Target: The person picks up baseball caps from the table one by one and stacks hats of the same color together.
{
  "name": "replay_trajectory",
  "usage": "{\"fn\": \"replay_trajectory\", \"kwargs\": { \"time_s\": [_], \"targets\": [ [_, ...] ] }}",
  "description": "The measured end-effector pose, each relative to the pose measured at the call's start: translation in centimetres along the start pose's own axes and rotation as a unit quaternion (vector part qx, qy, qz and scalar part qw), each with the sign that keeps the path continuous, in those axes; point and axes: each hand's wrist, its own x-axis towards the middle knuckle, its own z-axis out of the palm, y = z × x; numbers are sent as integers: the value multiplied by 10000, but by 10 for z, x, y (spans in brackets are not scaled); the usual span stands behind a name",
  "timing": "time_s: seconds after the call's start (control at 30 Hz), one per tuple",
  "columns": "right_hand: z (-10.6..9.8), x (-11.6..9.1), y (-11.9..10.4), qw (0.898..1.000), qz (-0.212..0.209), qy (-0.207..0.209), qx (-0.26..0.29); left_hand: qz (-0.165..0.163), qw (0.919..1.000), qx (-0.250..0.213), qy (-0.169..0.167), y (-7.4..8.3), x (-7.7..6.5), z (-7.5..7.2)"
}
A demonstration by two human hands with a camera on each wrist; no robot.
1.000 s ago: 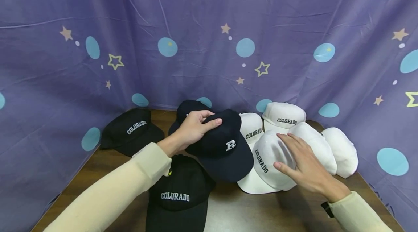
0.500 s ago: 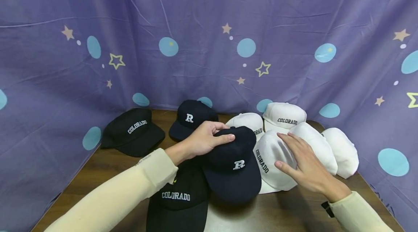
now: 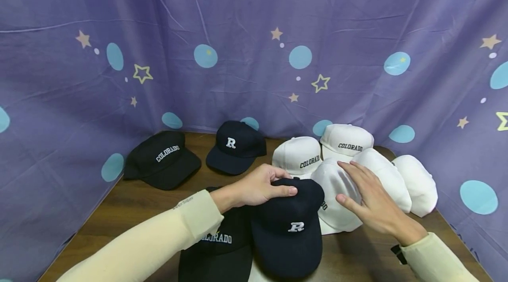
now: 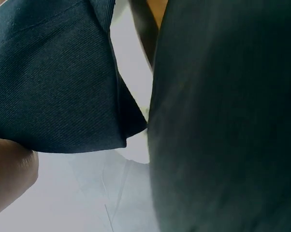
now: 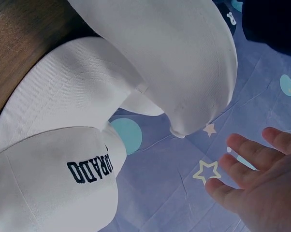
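My left hand (image 3: 262, 187) pinches the crown of a navy baseball cap (image 3: 285, 249) with a white R, its brim toward me. In the left wrist view, dark blue cloth of a cap (image 4: 53, 87) lies against a finger (image 4: 12, 176). My right hand (image 3: 373, 202) has its fingers extended over a white Colorado cap (image 3: 333, 180); whether it touches that cap I cannot tell. The right wrist view has the right hand (image 5: 261, 181) with spread fingers and nothing in them. The held cap partly covers the white cap and borders a black Colorado cap (image 3: 218, 260).
Another navy R cap (image 3: 236, 145) sits at the back of the wooden table (image 3: 119, 216). A black Colorado cap (image 3: 162, 158) lies back left. More white caps (image 3: 347, 136) cluster back right. A purple patterned curtain (image 3: 254, 83) hangs behind.
My left hand has carried the navy cap from the back toward the front and slightly right, uncovering the other navy cap. The right hand has stayed nearly still.
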Motion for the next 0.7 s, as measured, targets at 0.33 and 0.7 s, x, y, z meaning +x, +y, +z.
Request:
{"fn": "replay_trajectory", "kwargs": {
  "time_s": [0.33, 0.7],
  "targets": [
    [1, 1, -1, 10000, 12, 2, 58, -66, 9991, -4, -423, -7, 0, 17],
    [3, 2, -1, 10000, 2, -39, 88, -161, 9976, 84, -672, -17, 6, 34]
  ]
}}
